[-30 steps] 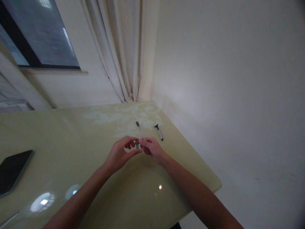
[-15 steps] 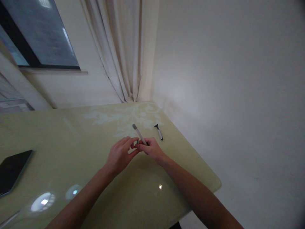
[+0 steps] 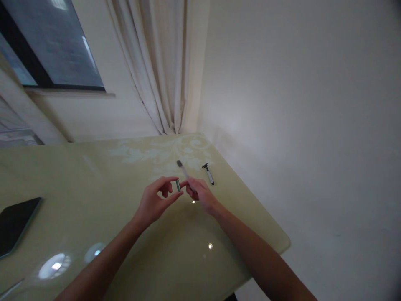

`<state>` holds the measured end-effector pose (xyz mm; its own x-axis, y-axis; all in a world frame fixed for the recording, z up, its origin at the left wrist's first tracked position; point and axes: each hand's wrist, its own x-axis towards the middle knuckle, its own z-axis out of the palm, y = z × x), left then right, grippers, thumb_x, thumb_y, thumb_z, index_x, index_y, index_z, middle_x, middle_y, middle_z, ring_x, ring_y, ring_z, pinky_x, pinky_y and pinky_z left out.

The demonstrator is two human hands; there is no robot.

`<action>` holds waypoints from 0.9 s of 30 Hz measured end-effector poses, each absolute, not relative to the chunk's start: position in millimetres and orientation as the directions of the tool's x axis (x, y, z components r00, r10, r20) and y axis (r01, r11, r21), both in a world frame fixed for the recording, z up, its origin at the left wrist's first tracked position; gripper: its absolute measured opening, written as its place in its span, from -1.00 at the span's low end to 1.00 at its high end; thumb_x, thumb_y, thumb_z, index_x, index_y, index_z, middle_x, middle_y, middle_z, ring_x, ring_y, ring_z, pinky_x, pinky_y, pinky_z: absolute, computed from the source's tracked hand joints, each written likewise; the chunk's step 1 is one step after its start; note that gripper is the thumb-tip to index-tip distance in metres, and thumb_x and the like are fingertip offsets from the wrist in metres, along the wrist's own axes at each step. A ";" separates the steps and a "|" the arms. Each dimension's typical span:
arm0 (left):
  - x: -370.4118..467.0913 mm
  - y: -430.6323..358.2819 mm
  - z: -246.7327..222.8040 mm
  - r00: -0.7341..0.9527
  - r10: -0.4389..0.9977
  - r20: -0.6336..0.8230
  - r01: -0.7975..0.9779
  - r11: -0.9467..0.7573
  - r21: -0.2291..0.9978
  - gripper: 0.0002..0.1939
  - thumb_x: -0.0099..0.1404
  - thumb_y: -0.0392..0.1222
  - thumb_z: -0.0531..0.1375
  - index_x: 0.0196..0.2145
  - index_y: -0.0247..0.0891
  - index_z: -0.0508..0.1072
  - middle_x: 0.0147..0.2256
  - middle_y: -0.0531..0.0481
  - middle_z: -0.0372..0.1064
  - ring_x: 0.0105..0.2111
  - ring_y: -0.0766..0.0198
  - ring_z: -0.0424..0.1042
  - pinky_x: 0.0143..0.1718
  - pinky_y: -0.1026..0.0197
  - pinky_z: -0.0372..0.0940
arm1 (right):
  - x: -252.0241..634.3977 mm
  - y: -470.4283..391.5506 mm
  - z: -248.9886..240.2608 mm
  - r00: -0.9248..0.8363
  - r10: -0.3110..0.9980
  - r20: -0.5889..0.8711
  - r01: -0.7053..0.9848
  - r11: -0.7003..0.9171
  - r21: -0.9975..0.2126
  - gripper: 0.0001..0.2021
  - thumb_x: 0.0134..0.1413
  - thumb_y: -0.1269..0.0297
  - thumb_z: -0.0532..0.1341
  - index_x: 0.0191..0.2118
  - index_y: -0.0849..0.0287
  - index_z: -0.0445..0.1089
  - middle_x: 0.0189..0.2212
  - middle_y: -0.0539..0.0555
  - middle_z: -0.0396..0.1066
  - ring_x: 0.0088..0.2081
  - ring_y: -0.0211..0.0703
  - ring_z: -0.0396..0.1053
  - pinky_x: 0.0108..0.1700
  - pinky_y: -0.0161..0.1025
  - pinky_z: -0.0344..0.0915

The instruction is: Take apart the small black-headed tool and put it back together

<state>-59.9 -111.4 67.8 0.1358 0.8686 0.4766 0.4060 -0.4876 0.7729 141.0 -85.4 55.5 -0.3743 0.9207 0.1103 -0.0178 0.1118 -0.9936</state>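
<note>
Between thumb and fingertip my left hand (image 3: pixel 158 195) pinches a small green cylinder with pale ends, which looks like a battery (image 3: pixel 178 185). My right hand (image 3: pixel 200 193) is closed around the handle of a toothbrush (image 3: pixel 184 168), its dark bristle head pointing up and away to the left. A fingertip of the right hand is close beside the battery; I cannot tell whether it touches. Just beyond the right hand, a razor (image 3: pixel 208 174) with a black head and grey handle lies on the table.
The glossy pale green table (image 3: pixel 103 175) has its right edge along a white wall (image 3: pixel 297 125). A dark tablet-like device (image 3: pixel 19 223) lies at the left. A curtain (image 3: pixel 159 67) hangs behind the table, near a window (image 3: pixel 59 42).
My left hand has drawn slightly left, with the battery now more exposed between its fingers. The right hand has shifted a little right and turned, and the toothbrush head has moved up and right.
</note>
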 end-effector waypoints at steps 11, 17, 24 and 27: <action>-73.5 -93.8 19.1 -0.132 0.953 0.274 0.257 -0.234 0.938 -0.43 0.12 0.11 0.43 -0.01 -0.29 0.57 -0.51 0.18 0.20 -0.54 0.38 0.20 -0.49 0.31 0.12 | 157.2 -73.4 45.7 -0.485 0.821 0.301 0.658 0.570 -0.493 -0.66 0.49 0.12 0.10 -0.26 0.16 0.51 -0.36 0.04 0.42 -0.31 -0.19 0.33 -0.24 -0.27 0.10; -72.9 -95.8 23.1 -0.148 0.950 0.275 0.258 -0.231 0.938 -0.44 0.12 0.11 0.43 -0.02 -0.28 0.60 -0.52 0.18 0.19 -0.54 0.38 0.19 -0.49 0.31 0.12 | 158.5 -74.2 48.9 -0.383 0.876 0.293 0.762 0.479 -0.437 -0.67 0.49 0.14 0.10 -0.20 0.14 0.56 -0.30 0.05 0.49 -0.26 -0.17 0.41 -0.23 -0.27 0.14; -74.5 -92.7 19.8 -0.174 0.952 0.251 0.201 -0.215 0.956 -0.38 0.09 0.14 0.45 0.01 -0.29 0.59 -0.51 0.19 0.19 -0.53 0.38 0.19 -0.48 0.31 0.12 | 159.4 -70.0 44.3 -0.430 0.828 0.359 0.683 0.558 -0.471 -0.68 0.48 0.09 0.13 -0.10 0.11 0.61 -0.35 0.04 0.43 -0.29 -0.19 0.37 -0.21 -0.28 0.18; -74.3 -93.0 20.3 -0.177 0.951 0.252 0.205 -0.215 0.955 -0.39 0.09 0.15 0.45 0.00 -0.29 0.60 -0.51 0.18 0.20 -0.53 0.38 0.18 -0.48 0.31 0.12 | 161.9 -67.4 42.5 -0.392 0.843 0.368 0.690 0.534 -0.489 -0.70 0.46 0.12 0.17 -0.13 0.12 0.62 -0.36 0.04 0.42 -0.29 -0.19 0.37 -0.21 -0.29 0.18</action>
<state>-74.3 -93.0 20.3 -0.1769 0.9513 0.2522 0.2053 -0.2150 0.9548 161.9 -67.4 42.5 -0.3920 0.8433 0.3677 0.6900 0.5338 -0.4888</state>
